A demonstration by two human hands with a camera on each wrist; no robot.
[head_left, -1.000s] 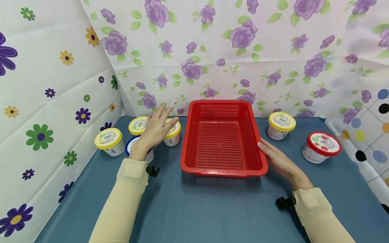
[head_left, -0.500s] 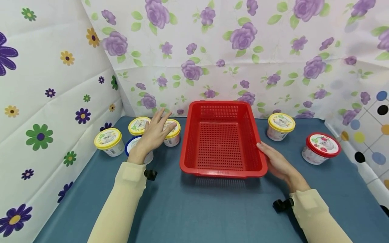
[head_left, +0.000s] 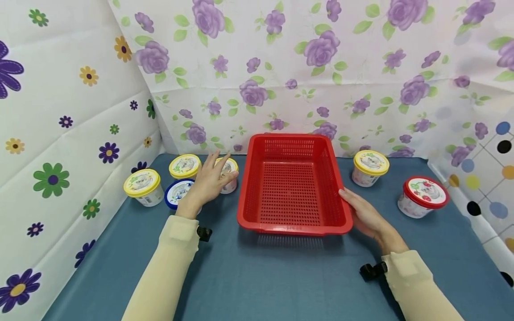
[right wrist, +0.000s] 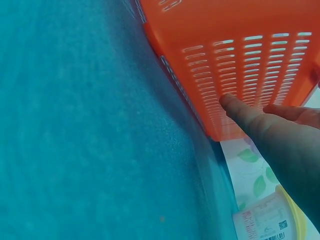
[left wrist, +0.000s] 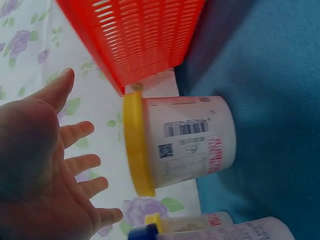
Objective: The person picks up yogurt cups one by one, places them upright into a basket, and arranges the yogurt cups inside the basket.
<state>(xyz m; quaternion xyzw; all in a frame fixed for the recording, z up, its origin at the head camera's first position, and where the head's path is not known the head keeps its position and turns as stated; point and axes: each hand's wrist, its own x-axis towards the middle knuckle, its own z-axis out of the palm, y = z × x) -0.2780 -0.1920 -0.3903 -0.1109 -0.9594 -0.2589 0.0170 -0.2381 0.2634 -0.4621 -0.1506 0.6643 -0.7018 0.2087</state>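
Observation:
A red plastic basket [head_left: 291, 191] with perforated walls stands mid-table. My right hand [head_left: 365, 214] holds its right side, with the thumb at the rim and fingers against the outer wall [right wrist: 240, 75]. My left hand [head_left: 206, 183] hovers, fingers spread, just above a yellow-lidded tub [head_left: 229, 178] left of the basket. In the left wrist view a gap shows between the fingers and that tub's lid [left wrist: 137, 145]. Close by are a blue-lidded tub [head_left: 176, 191], partly behind the left hand, and two more yellow-lidded tubs, one behind [head_left: 184, 165] and one farther left [head_left: 142, 185].
Right of the basket stand a yellow-lidded tub [head_left: 370, 167] and a red-lidded tub [head_left: 421, 196]. A blue cloth [head_left: 273, 281] covers the table. Flower-patterned sheets [head_left: 281, 58] hang at the back and left, with a dotted one at the right.
My left hand has shifted slightly toward the near right and lower, uncovering more of the blue lid. My right hand stays at the basket, which has not visibly moved.

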